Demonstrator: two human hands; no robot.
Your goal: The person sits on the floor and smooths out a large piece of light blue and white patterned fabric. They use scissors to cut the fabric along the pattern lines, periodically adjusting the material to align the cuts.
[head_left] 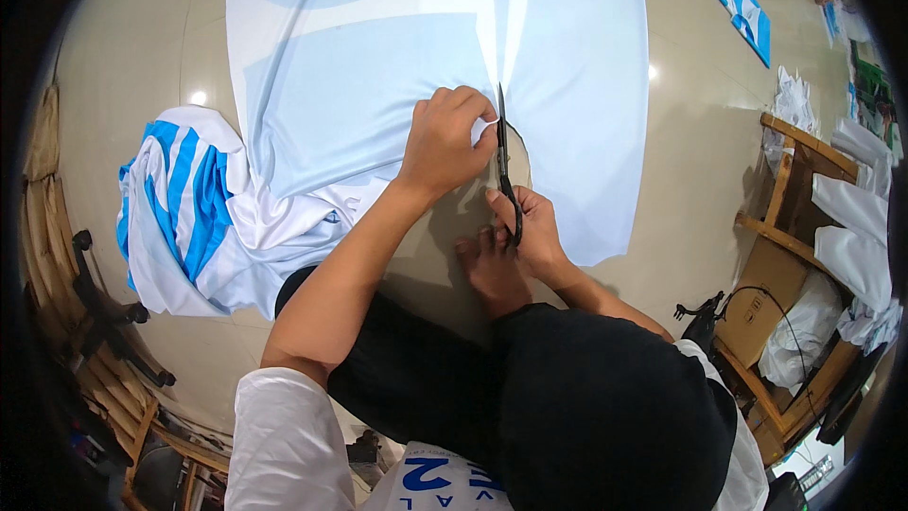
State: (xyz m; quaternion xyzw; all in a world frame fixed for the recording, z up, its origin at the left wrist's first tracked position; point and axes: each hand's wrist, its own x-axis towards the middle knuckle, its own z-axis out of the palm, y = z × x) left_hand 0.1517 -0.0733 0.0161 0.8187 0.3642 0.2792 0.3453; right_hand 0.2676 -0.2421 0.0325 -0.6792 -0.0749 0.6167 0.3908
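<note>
A large sheet of pale blue and white fabric (577,114) lies spread over the floor in front of me. My right hand (535,232) is closed round the handles of black scissors (504,156), whose blades point away from me at the fabric, beside a cut opening. Just left of the blades, my left hand (449,140) pinches the fabric's edge between thumb and fingers. Tiled floor shows through the opening under the scissors. One bare foot (492,270) rests beside my right hand.
A heap of blue-and-white striped fabric (184,199) lies on the floor at left. Farther right is a small blue-and-white piece (744,14). A wooden rack (785,189) with a cardboard box (761,298) and white bundles stands at right. A black chair base (109,308) sits at left.
</note>
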